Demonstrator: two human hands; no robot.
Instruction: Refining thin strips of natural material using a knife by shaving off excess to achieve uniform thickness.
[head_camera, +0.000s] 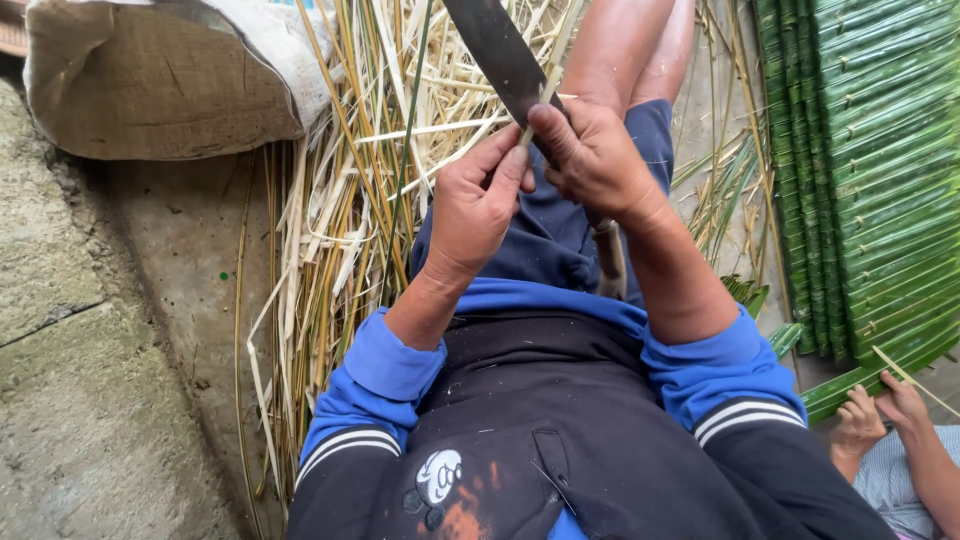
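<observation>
knife (497, 50): 1 | sack (160, 75): 1 | leaf stack (870, 170): 1 | hands (475, 205): 4

Grey-brown woven sack (160, 75), bulging, top left on concrete beside straw.

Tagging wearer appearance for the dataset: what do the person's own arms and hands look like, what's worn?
Both hands, left hand and right hand, are bare: no gloves, rings or watch visible. Forearms are uncovered. Bright blue sleeves are pushed up near the elbows, under dark outer sleeves with white-striped cuffs. The dark top has a small white cartoon patch on the front.
</observation>
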